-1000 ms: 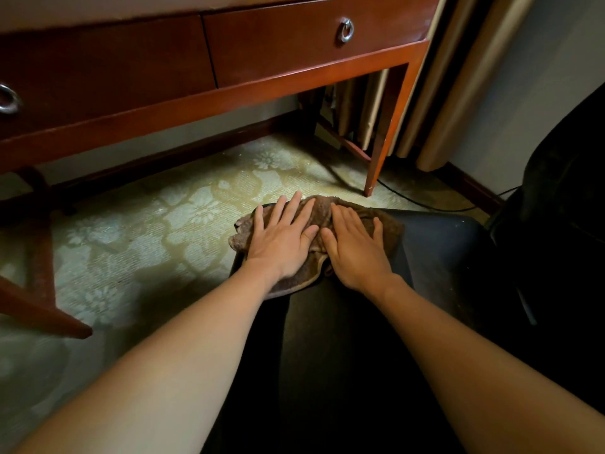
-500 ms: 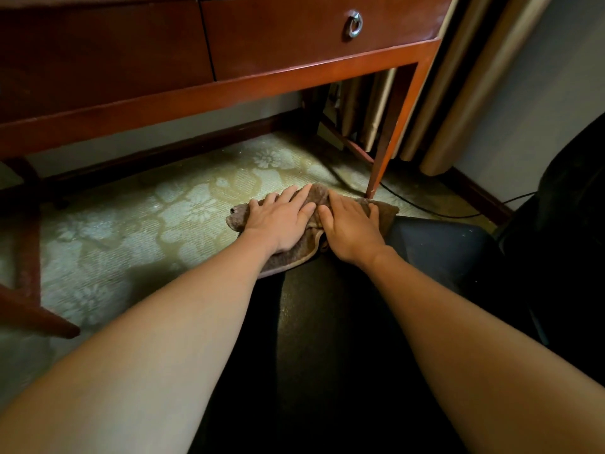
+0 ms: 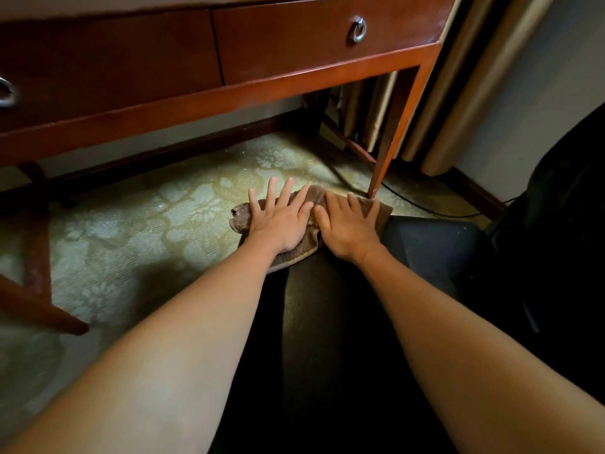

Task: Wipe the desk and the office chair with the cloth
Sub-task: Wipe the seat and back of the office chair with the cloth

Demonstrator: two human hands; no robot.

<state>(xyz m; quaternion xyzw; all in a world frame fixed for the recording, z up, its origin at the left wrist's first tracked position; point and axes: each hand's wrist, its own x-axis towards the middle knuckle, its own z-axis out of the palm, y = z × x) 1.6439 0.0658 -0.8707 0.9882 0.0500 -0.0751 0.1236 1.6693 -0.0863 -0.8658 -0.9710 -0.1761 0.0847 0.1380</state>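
A brown cloth (image 3: 241,215) lies over the far edge of the black office chair seat (image 3: 432,247). My left hand (image 3: 278,217) presses flat on the cloth's left half, fingers straight and spread. Beside it, thumbs almost touching, my right hand (image 3: 348,224) presses flat on the right half. Most of the cloth is hidden under both palms. The red-brown wooden desk (image 3: 229,96) stands beyond, its two drawers facing me.
A ring handle (image 3: 358,29) hangs on the right drawer. The desk's right leg (image 3: 393,139) comes down just beyond the cloth. Flowered carpet (image 3: 137,224) covers the floor, a black cable (image 3: 425,208) runs along it, beige curtains (image 3: 465,93) hang right, and the chair back (image 3: 569,204) rises at far right.
Both hands slid the cloth forward to the seat's far edge. Now the fingers are spread wider and the cloth hangs slightly past the edge.
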